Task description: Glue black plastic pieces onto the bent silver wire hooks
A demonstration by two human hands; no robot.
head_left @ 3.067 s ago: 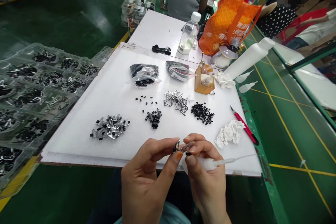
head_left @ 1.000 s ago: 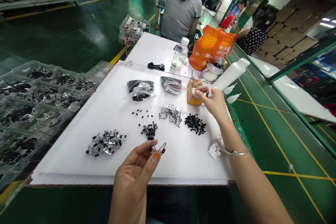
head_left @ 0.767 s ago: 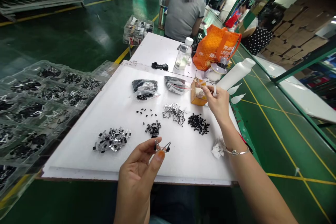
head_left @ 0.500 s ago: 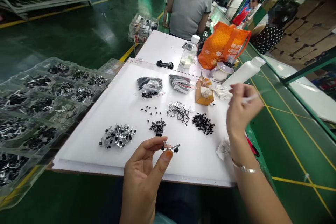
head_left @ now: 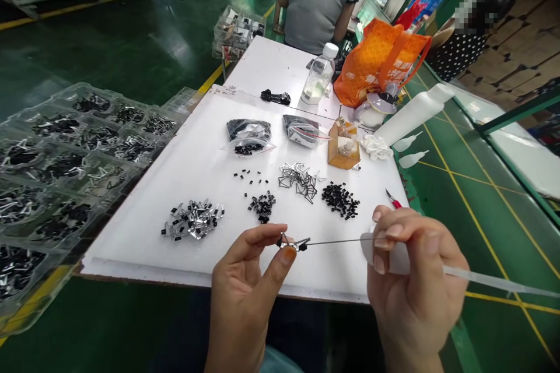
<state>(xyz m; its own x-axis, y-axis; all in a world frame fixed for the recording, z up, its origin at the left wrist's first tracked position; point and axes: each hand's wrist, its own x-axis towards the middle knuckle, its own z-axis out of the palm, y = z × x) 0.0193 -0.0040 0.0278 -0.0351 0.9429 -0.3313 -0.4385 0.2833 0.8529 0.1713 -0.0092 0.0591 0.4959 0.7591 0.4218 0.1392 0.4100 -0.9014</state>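
Between the thumb and fingers of my left hand (head_left: 254, 288) is a small bent metal wire part (head_left: 289, 243) with black end pieces. My right hand (head_left: 415, 280) pinches a thin metal needle (head_left: 336, 241), whose far end meets or nearly meets the part's right black end. A translucent plastic dropper (head_left: 398, 257) is also in the right hand, its long stem pointing right. Beyond the hands lie loose wire parts (head_left: 298, 179), black pieces (head_left: 340, 200), more black pieces (head_left: 261, 207) and a pile of metal parts with black tips (head_left: 192, 220).
Behind the piles stand two plastic bags (head_left: 248, 135), a small yellow box with bottles (head_left: 343, 154), a clear bottle (head_left: 319, 76), a white bottle (head_left: 415, 111) and an orange bag (head_left: 380, 64). Compartment trays (head_left: 83, 186) line the left. A red-handled knife (head_left: 392, 199) lies right. A person (head_left: 321, 0) sits ahead.
My right hand has come down from beside the yellow box towards my left hand, bringing the needle to the wire part. My left hand keeps its hold and has shifted slightly right.
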